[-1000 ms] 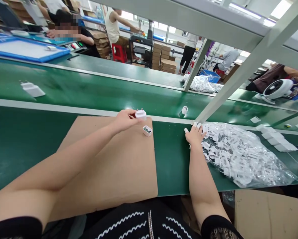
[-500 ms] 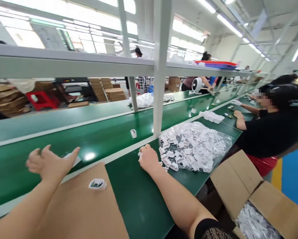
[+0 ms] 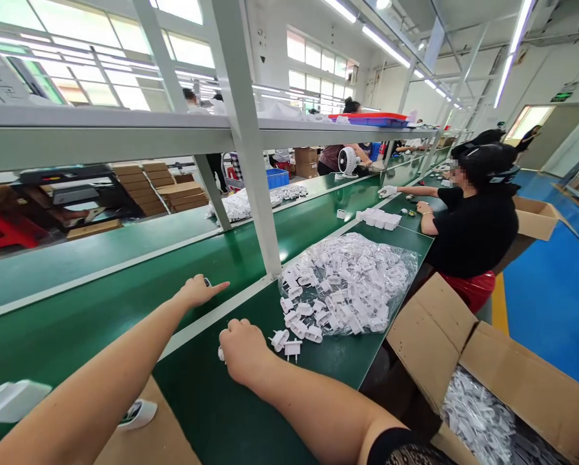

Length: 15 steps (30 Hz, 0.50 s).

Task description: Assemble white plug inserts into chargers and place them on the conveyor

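My left hand (image 3: 198, 292) reaches over the green belt, thumb stretched out, the other fingers partly hidden. A small white housing with a dark opening (image 3: 207, 281) shows right at these fingers, mostly covered. On the bench, my right hand (image 3: 242, 349) is closed, and a bit of a white plastic piece (image 3: 220, 354) sticks out of it. Beside it lie loose white plug parts with pins (image 3: 292, 348), next to a clear bag of white plug parts (image 3: 352, 284). Under my left forearm, a white housing (image 3: 140, 413) rests on the cardboard (image 3: 158, 439); another white housing (image 3: 15, 400) is on the belt.
A grey post (image 3: 250, 142) and shelf (image 3: 105, 139) rise over the bench. An open carton (image 3: 429, 336) with bagged parts stands at the right. A co-worker in black (image 3: 477, 219) sits farther along, beside a row of white housings (image 3: 379, 218).
My left hand has moved right and forward to the small housing on the belt. My right hand stays closed beside the bag. The view has turned right, and belt pieces have shifted left.
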Available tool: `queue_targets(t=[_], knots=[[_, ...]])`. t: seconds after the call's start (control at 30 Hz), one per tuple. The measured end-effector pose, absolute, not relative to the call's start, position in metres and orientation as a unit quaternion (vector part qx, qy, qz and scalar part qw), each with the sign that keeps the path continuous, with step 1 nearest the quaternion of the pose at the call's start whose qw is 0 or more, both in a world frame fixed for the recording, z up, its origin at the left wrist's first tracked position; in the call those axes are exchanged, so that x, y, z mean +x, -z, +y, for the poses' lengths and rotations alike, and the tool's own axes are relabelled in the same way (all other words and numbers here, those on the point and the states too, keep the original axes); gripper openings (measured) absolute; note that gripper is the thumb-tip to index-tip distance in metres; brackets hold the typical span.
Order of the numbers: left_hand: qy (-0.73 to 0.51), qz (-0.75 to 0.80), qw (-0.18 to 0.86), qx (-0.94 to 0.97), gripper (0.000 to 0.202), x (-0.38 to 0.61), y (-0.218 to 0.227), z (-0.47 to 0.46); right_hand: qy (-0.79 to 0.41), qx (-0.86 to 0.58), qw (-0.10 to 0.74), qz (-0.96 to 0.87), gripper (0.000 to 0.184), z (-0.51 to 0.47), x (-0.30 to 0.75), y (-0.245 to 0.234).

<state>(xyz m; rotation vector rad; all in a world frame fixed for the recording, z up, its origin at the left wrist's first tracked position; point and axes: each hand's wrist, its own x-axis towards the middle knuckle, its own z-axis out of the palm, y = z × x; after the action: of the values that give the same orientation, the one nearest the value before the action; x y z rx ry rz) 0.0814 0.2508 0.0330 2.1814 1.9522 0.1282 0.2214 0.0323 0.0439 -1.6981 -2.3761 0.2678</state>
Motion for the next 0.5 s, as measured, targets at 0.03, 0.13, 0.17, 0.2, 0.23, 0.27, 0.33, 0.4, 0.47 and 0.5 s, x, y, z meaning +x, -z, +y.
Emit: queue_targets(t=[0.03, 0.13, 0.17, 0.2, 0.23, 0.27, 0.33, 0.4, 0.47, 0.5], knots=[[-0.036, 0.668, 0.103, 0.736, 0.081, 0.085, -0.028, 0.252, -0.091, -0.574, 0.099, -0.808, 0.026, 0.033, 0.222, -0.044], [-0.030, 0.680, 0.093, 0.727, 0.059, 0.086, -0.022, 0.253, -0.093, -0.568, 0.099, -0.812, 0.020, 0.034, 0.223, -0.043], [-0.032, 0.678, 0.094, 0.728, 0.057, 0.083, -0.023, 0.252, -0.095, -0.564, 0.101, -0.814, 0.018, 0.034, 0.224, -0.042], [-0.032, 0.675, 0.098, 0.730, 0.056, 0.079, -0.027, 0.249, -0.097, -0.561, 0.103, -0.816, 0.015, 0.034, 0.225, -0.042], [-0.031, 0.672, 0.101, 0.733, 0.056, 0.074, -0.031, 0.243, -0.098, -0.559, 0.105, -0.817, 0.012, 0.034, 0.226, -0.042], [-0.039, 0.663, 0.100, 0.741, 0.057, 0.068, -0.037, 0.235, -0.097, -0.559, 0.110, -0.816, 0.010, 0.034, 0.227, -0.041], [-0.091, 0.625, 0.085, 0.770, 0.057, 0.054, -0.051, 0.207, -0.093, -0.564, 0.132, -0.810, 0.012, 0.035, 0.229, -0.040], [-0.182, 0.566, 0.067, 0.802, 0.057, 0.040, -0.065, 0.163, -0.093, -0.574, 0.170, -0.795, 0.019, 0.036, 0.230, -0.040], [-0.257, 0.518, 0.071, 0.812, 0.056, 0.025, -0.074, 0.108, -0.119, -0.585, 0.214, -0.773, 0.026, 0.039, 0.231, -0.040], [-0.277, 0.508, 0.076, 0.812, 0.056, 0.018, -0.076, 0.078, -0.143, -0.588, 0.240, -0.759, 0.028, 0.041, 0.231, -0.041]])
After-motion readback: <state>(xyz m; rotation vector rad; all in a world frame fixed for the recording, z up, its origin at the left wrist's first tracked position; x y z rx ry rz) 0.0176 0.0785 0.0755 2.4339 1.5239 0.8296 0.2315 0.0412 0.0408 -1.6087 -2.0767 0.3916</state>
